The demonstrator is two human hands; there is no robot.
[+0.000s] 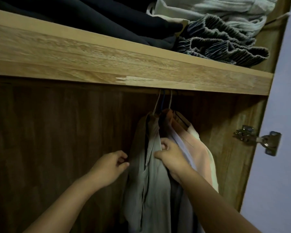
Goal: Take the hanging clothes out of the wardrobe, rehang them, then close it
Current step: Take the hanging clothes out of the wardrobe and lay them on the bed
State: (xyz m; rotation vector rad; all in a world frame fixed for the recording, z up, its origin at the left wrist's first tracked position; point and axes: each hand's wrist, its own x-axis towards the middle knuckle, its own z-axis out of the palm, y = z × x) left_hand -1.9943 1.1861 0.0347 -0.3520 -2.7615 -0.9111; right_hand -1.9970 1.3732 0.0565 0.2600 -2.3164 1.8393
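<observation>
Several garments hang on hangers [165,105] from a rail hidden under the wooden shelf [107,64]. The front one is a grey-green shirt [151,185]; behind it hang a white garment and a pale peach one [203,158]. My right hand [170,157] pinches the grey-green shirt's fabric near its collar, between that shirt and the ones behind. At the shirt's left edge my left hand [110,165] pinches the cloth with thumb and curled fingers. The hanger hooks run up behind the shelf edge.
Folded dark clothes [107,19], a grey pleated piece [222,42] and a pale blue garment [217,9] lie on the top shelf. The wardrobe's dark back panel fills the left side. A metal hinge [259,138] sits on the right side wall.
</observation>
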